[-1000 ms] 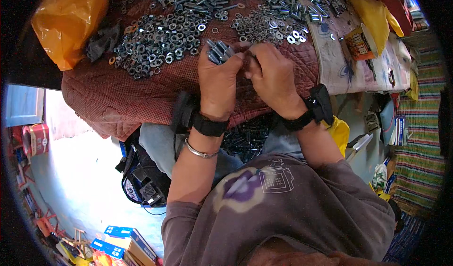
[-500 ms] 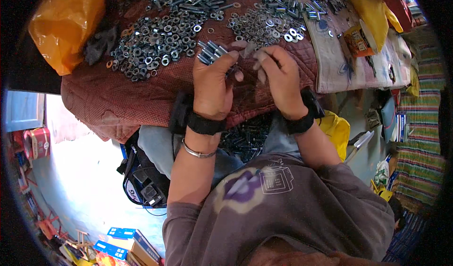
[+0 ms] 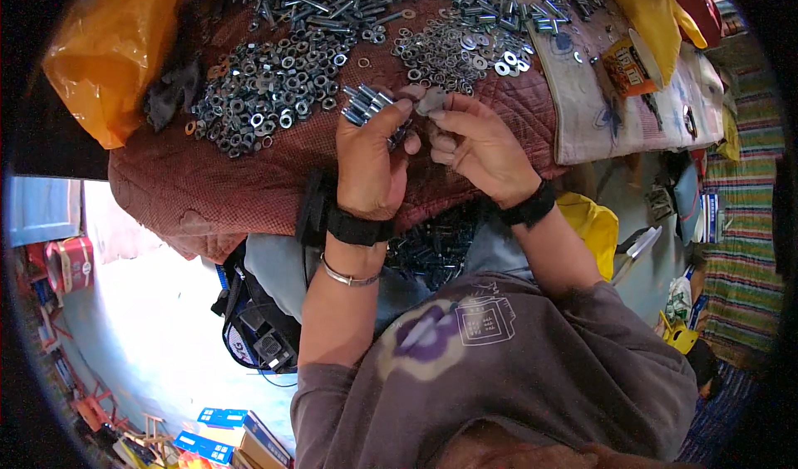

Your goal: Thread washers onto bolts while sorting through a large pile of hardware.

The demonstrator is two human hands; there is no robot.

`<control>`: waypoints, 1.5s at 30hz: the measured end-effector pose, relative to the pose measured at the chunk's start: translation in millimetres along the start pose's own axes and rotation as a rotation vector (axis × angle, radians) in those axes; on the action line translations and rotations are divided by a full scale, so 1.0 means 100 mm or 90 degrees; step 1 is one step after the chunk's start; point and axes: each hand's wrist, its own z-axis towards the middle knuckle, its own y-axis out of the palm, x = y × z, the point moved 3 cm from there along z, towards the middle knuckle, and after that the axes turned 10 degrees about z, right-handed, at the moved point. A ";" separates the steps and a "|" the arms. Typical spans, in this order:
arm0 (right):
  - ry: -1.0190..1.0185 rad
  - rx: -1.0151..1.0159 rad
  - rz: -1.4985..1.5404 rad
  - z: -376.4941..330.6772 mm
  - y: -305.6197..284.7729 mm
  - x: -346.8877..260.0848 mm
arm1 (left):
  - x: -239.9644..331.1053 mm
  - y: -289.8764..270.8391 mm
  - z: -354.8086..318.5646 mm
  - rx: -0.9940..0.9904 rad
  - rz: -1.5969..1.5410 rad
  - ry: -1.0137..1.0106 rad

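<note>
Bolts [image 3: 362,106]: silver bundle gripped in left hand [image 3: 364,160], above near edge of red quilt [image 3: 224,186].
Right hand [image 3: 489,146]: fingertips drawn in, close beside left fingertips; cannot tell whether anything is pinched.
Nuts [image 3: 266,95]: loose pile beyond left hand.
Washers [image 3: 440,53]: heap right of nuts.
Writing: printed on orange tub [image 3: 625,68], grey shirt [image 3: 532,369], blue-topped boxes [image 3: 223,419].

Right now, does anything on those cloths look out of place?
One small ring lies alone on the red cloth between the nut pile and washer pile, and a shiny ring sits apart on the pale cloth. They look odd because similar pieces are heaped together. Bolts in the left hand look orderly.
</note>
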 end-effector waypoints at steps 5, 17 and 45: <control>0.046 -0.014 -0.071 0.02 -0.08 0.07 | 0.00 0.01 0.00 -0.002 -0.085 -0.018; -0.193 0.031 -0.311 0.02 -0.02 0.04 | -0.03 0.10 -0.02 0.001 0.041 -0.004; -0.292 0.027 -0.658 -0.07 -0.27 -0.40 | -0.32 0.14 0.05 -0.024 0.284 -0.086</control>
